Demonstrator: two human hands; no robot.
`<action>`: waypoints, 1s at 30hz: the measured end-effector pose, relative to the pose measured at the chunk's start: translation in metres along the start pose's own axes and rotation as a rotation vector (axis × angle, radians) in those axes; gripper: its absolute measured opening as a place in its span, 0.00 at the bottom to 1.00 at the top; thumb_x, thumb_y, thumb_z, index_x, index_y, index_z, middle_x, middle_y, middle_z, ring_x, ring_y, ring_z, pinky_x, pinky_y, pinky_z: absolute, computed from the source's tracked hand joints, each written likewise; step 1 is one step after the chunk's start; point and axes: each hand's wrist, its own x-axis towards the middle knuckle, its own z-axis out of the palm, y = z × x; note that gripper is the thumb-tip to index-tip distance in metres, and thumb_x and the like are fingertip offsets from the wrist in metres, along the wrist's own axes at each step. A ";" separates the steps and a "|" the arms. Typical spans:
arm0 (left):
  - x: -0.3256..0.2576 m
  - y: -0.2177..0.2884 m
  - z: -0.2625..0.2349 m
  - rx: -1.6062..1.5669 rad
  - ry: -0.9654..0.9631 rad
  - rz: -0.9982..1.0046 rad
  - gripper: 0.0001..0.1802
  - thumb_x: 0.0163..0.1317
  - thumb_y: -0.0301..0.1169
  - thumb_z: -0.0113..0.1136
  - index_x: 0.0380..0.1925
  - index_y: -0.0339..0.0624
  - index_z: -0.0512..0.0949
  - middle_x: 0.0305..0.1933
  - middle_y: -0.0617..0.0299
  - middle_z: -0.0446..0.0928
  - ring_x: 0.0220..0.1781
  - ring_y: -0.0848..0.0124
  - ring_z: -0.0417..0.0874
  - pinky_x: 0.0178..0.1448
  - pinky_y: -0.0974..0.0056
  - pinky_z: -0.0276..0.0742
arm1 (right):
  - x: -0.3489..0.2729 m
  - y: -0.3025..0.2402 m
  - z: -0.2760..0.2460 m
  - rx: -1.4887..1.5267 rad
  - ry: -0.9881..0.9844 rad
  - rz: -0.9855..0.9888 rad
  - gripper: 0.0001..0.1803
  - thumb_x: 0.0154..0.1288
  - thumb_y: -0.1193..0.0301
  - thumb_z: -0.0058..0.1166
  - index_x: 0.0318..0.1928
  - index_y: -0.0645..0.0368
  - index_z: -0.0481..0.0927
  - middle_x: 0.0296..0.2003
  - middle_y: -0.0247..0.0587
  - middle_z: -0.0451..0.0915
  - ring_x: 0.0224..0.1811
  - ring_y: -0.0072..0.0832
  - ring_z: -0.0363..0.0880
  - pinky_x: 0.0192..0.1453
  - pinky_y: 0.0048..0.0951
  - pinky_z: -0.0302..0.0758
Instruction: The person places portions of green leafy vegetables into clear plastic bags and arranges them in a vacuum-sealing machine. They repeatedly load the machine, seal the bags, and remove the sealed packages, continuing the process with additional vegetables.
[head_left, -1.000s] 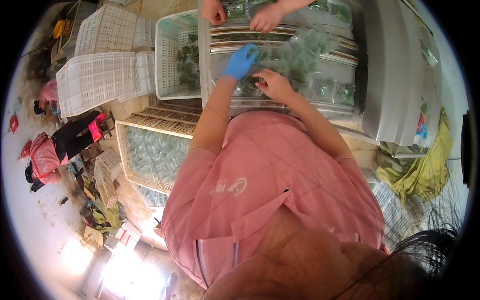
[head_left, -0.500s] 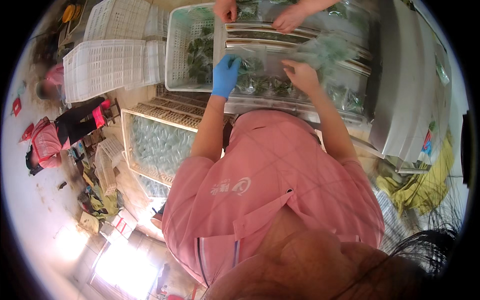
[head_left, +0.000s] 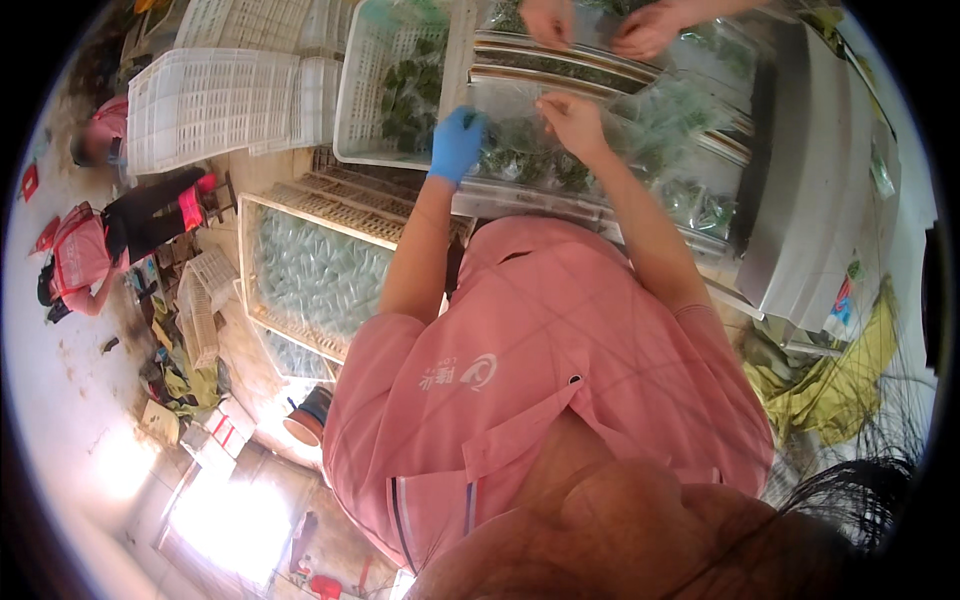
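Two hands over the metal bench [head_left: 535, 199], with one clear bag [head_left: 507, 103] between them, on the near side of the long rails [head_left: 530, 76]. Left hand [head_left: 457, 147] in blue glove, fingers bent inward beside the left end of the bag; cannot tell any real hold. Right hand [head_left: 577, 128] bare, thumb and fingertips close to each other near the right end of the bag, with only small opening at most; a pinch on the film possible, but film too clear for being sure. Just in front, a row of packed bags [head_left: 540, 168] with greens inside.

Most likely trouble, by judgement: slipping of the bag out of light fingertips, because of thin and smooth film. Also possible: a crease against the rails, from uneven pull between both hands. With the pile [head_left: 682, 112] near the right forearm, danger of catching some neighbour bag with the wrist and pushing it out of place. Co-worker's hands [head_left: 648, 30] beyond the rails, so a bump possible in case of long reach. At left, near the glove, crate [head_left: 385, 158] with leaves [head_left: 412, 95]; after too strong push, a fall into it possible
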 end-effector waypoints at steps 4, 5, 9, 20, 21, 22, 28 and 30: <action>0.016 0.016 -0.002 0.453 0.039 -0.100 0.17 0.58 0.41 0.59 0.41 0.40 0.79 0.39 0.46 0.83 0.44 0.50 0.83 0.48 0.51 0.77 | 0.007 0.009 0.024 -0.420 0.097 -0.177 0.08 0.60 0.67 0.55 0.35 0.58 0.81 0.32 0.51 0.83 0.36 0.45 0.83 0.42 0.41 0.77; 0.019 0.021 0.001 0.494 0.052 -0.129 0.17 0.58 0.41 0.59 0.41 0.42 0.78 0.40 0.47 0.82 0.45 0.49 0.83 0.49 0.50 0.77 | 0.008 0.002 0.023 -0.536 0.083 -0.166 0.07 0.59 0.68 0.55 0.33 0.58 0.80 0.32 0.50 0.83 0.36 0.45 0.82 0.42 0.42 0.77; 0.027 0.029 0.000 0.621 -0.027 -0.108 0.15 0.58 0.41 0.57 0.42 0.49 0.77 0.42 0.50 0.82 0.47 0.50 0.82 0.50 0.50 0.77 | 0.031 0.013 0.011 -0.947 0.410 -0.670 0.02 0.53 0.74 0.54 0.28 0.59 0.77 0.30 0.42 0.78 0.38 0.42 0.80 0.39 0.40 0.79; 0.043 0.013 0.011 0.451 0.161 -0.053 0.11 0.61 0.41 0.59 0.40 0.51 0.78 0.36 0.52 0.83 0.40 0.51 0.84 0.43 0.52 0.78 | 0.040 0.033 -0.003 -1.114 0.250 -0.713 0.03 0.47 0.74 0.54 0.26 0.56 0.77 0.29 0.36 0.77 0.38 0.32 0.80 0.34 0.30 0.81; 0.046 0.012 0.015 0.463 0.160 -0.052 0.12 0.61 0.42 0.59 0.41 0.50 0.77 0.35 0.52 0.83 0.40 0.51 0.84 0.43 0.51 0.78 | 0.040 0.031 -0.004 -1.120 0.248 -0.695 0.03 0.47 0.74 0.54 0.26 0.56 0.77 0.29 0.36 0.77 0.38 0.32 0.80 0.34 0.30 0.81; 0.048 0.012 0.017 0.475 0.160 -0.052 0.13 0.61 0.42 0.59 0.41 0.50 0.76 0.35 0.52 0.83 0.40 0.51 0.84 0.43 0.51 0.78 | 0.040 0.029 -0.005 -1.124 0.246 -0.677 0.03 0.47 0.74 0.54 0.26 0.56 0.77 0.30 0.36 0.77 0.38 0.32 0.80 0.34 0.30 0.81; 0.033 0.043 0.022 0.640 0.253 0.032 0.18 0.61 0.42 0.60 0.46 0.49 0.72 0.46 0.52 0.80 0.36 0.48 0.83 0.40 0.48 0.78 | 0.035 0.024 -0.007 -1.153 0.191 -0.649 0.04 0.49 0.73 0.54 0.29 0.57 0.79 0.32 0.36 0.78 0.38 0.34 0.80 0.37 0.33 0.81; 0.035 0.047 0.028 0.731 0.187 0.208 0.19 0.60 0.43 0.60 0.49 0.50 0.74 0.55 0.52 0.76 0.48 0.51 0.80 0.52 0.47 0.74 | 0.026 0.020 -0.007 -0.985 0.194 -0.884 0.06 0.51 0.73 0.54 0.31 0.58 0.80 0.34 0.37 0.78 0.39 0.36 0.80 0.41 0.36 0.80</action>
